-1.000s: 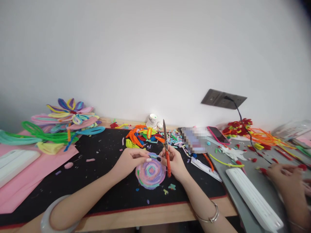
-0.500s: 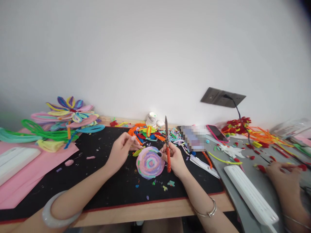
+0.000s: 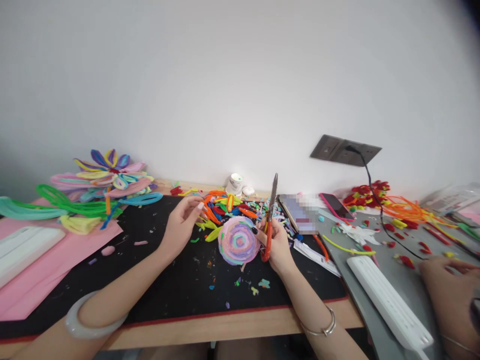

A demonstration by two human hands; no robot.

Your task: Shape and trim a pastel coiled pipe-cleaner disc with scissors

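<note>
The right hand (image 3: pixel 276 244) pinches the rim of a flat, round, fuzzy pastel spiral disc (image 3: pixel 239 241) and also holds orange-handled metal scissors (image 3: pixel 268 220), blades upward. The left hand (image 3: pixel 180 226) is loosely curled beside bright, fuzzy stems (image 3: pixel 215 207); whether it grips anything is unclear. The disc is over the black, red-edged mat (image 3: pixel 165 285), behind the desk's (image 3: pixel 225 327) front edge.
</note>
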